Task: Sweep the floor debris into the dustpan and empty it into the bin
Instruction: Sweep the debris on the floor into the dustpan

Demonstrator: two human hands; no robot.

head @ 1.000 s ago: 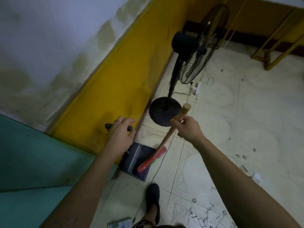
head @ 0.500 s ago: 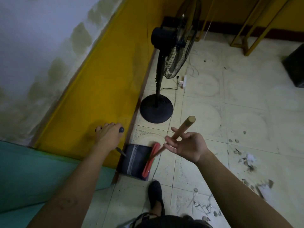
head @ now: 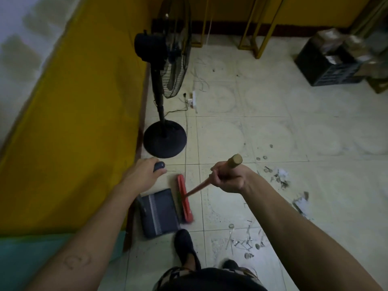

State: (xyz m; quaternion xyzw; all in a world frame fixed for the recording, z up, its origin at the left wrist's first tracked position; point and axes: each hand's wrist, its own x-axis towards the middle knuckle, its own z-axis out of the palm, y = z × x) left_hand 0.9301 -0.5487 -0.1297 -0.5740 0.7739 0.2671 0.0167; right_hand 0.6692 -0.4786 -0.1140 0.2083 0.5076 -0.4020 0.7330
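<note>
Gripping the broom handle [head: 228, 164], right hand [head: 230, 178] sets red broom head [head: 184, 199] at the dustpan's [head: 159, 213] three o'clock edge; left hand [head: 142, 175] clasps the dustpan grip [head: 159, 165].

No words, brand names, numbers or signs can be read anywhere in this view. The dark crate [head: 329, 66] at about two o'clock holds wrapped packages [head: 344, 46] that may carry print, but they are too blurred to make out. A faint curved mark shows on the left forearm [head: 77, 260] at about seven o'clock; it forms no legible letter. The dustpan [head: 159, 213], the broom [head: 184, 201] and the fan [head: 168, 59] show no label.
</note>
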